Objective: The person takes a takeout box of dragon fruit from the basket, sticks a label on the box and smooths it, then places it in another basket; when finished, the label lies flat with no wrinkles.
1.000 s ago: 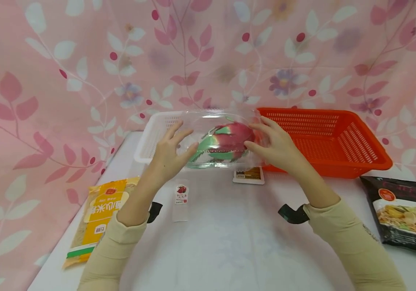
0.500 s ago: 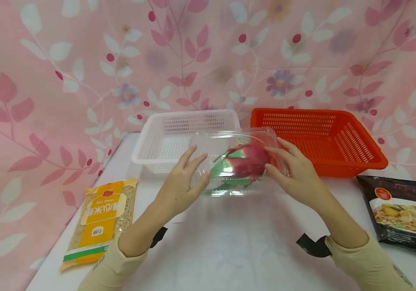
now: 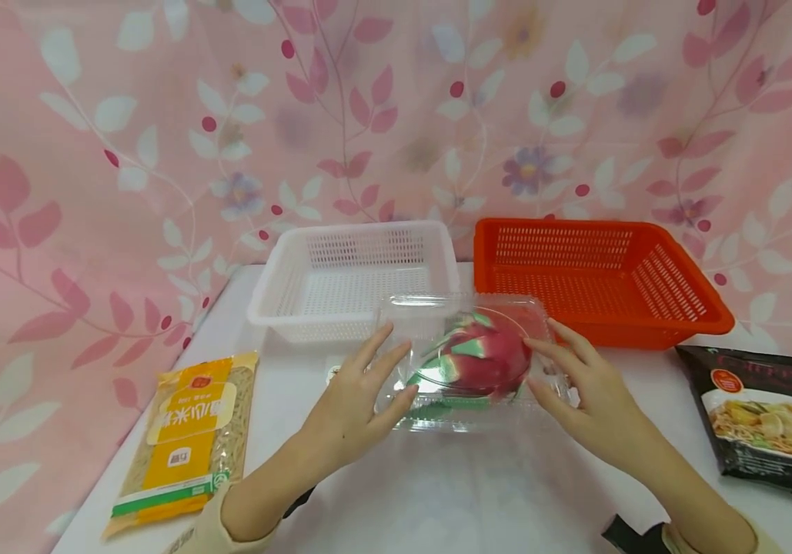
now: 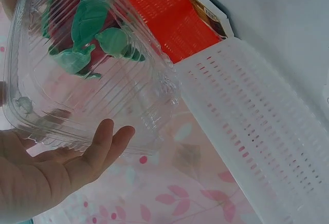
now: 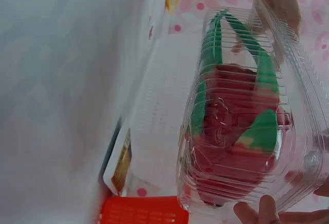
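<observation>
A clear plastic clamshell box (image 3: 412, 312) with a red and green dragon fruit (image 3: 489, 358) inside is held up over the table between both hands. My left hand (image 3: 350, 408) grips its left end, thumb at the near side and fingers spread along the end. At the opposite end, my right hand (image 3: 596, 400) holds it in the same way. The ribbed underside of the box (image 5: 231, 126) faces the right wrist view, where the fruit's green scales show through. In the left wrist view, fingertips (image 4: 123, 134) press against the plastic wall.
Behind the box stand a white slotted basket (image 3: 354, 327) and a red one (image 3: 610, 331). A yellow noodle bag (image 3: 188, 438) lies at the left, a black noodle packet (image 3: 770, 415) at the right. One small white-edged pack (image 5: 119, 167) lies near the baskets.
Both hands have brought the box down in the head view, nearer the person and slightly right. The white basket, partly covered before, now shows almost whole.
</observation>
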`<state>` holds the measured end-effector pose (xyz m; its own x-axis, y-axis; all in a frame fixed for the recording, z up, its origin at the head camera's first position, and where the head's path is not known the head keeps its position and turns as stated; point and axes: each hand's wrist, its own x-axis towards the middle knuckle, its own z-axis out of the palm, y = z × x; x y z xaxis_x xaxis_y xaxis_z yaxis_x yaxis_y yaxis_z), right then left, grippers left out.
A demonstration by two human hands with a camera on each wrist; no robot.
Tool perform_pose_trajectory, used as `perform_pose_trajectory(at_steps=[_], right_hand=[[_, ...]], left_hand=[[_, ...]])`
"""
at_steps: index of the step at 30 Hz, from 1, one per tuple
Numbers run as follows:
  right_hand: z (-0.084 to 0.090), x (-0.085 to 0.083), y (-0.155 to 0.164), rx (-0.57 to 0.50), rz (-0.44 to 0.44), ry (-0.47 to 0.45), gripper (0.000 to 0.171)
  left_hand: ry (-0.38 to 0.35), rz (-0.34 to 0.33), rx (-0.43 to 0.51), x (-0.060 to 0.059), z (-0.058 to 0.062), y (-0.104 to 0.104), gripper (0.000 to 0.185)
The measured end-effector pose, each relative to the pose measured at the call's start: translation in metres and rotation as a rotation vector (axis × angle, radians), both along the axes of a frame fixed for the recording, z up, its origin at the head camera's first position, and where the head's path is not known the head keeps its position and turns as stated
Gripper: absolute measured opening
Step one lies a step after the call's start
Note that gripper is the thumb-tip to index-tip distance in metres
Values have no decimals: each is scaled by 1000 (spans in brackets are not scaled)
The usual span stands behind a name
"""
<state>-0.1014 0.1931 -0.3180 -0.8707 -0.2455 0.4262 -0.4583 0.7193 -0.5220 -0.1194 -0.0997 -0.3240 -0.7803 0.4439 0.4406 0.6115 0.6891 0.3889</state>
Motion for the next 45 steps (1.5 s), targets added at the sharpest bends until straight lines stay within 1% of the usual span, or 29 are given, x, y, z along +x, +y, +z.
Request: perform_pose_trajectory(at_steps=[4,9,12,14,20,24,28,32,39,45], right_hand=[[-5,7,2,11,-14,8,46],[-13,15,3,5,-30,-26,48],[-21,17,4,4,-29,-44,46],[-26,18,4,9,-27,-59,45],[-38,17,2,23,-12,-106,44],[-44,16,2,29,-11,-124,44],[-49,16,3,37,-6,-130,44],[-54,17,3,35,-4,-151,45],[-57,17,2,35,-28,-190,45],[-57,17,2,86,-44,-186,48]], left_hand=[[2,-18,-27,5,-5,1,52],[-43,-44,-47,12,-11,1,57],[-79,-49,-53,13,-15,1,58],[-117,-50,-67,12,-18,1,58],[-280,-56,-104,12,-25,-2,64],[-337,-57,-114,10,-29,-1,68],[-366,-66,-114,8,-35,-1,69],[-365,-75,-115,6,-41,0,68],[-369,-86,-112,1,-44,0,65],[-369,-105,-106,-6,-48,0,66]])
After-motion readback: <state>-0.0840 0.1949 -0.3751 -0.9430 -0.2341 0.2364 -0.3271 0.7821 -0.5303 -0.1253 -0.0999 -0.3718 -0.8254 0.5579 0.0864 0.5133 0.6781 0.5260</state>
